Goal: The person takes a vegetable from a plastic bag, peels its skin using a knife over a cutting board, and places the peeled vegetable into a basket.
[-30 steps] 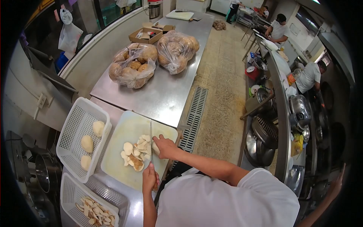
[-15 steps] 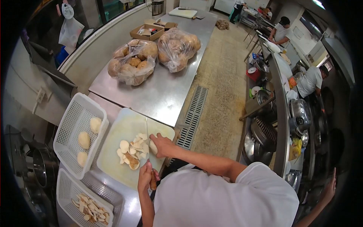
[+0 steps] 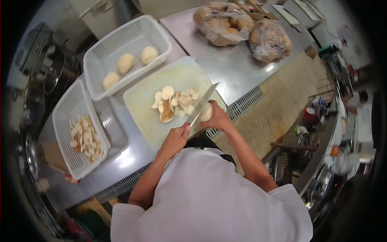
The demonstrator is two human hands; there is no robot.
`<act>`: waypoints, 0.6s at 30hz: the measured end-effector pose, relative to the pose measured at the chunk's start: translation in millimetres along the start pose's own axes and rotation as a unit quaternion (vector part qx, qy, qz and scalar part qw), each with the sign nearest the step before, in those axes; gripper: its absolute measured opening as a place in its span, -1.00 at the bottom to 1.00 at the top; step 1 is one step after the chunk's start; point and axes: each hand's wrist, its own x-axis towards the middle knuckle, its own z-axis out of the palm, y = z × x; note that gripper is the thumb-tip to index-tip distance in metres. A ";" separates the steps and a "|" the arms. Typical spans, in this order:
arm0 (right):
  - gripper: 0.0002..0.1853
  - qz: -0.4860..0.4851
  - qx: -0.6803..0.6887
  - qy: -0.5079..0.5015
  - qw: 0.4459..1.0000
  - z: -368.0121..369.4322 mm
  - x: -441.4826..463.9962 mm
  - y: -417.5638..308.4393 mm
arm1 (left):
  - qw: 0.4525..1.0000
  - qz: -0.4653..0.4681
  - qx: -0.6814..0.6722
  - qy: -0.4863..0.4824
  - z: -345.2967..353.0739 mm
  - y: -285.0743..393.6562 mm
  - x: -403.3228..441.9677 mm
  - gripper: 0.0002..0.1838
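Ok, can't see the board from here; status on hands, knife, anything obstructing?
Left hand gripping knife. Right hand holding pale vegetable beside it. Possible obstacle: cut pieces heaped on cutting board, across the knife.

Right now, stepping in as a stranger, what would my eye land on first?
Probably the long steel knife, gripped in the left hand above the pale rectangular cutting board, close beside the cream-coloured peeled piece in the right hand. Next comes the heap of pale, partly brown slices on that board. Farther off, two clear plastic bags bulging with round brown produce sit on the steel table.
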 end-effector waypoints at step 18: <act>0.17 0.037 -0.005 -0.021 0.999 -1.9 -4.3 -1.7 | 0.988 0.089 0.125 0.021 0.3 22.7 -7.2 -0.49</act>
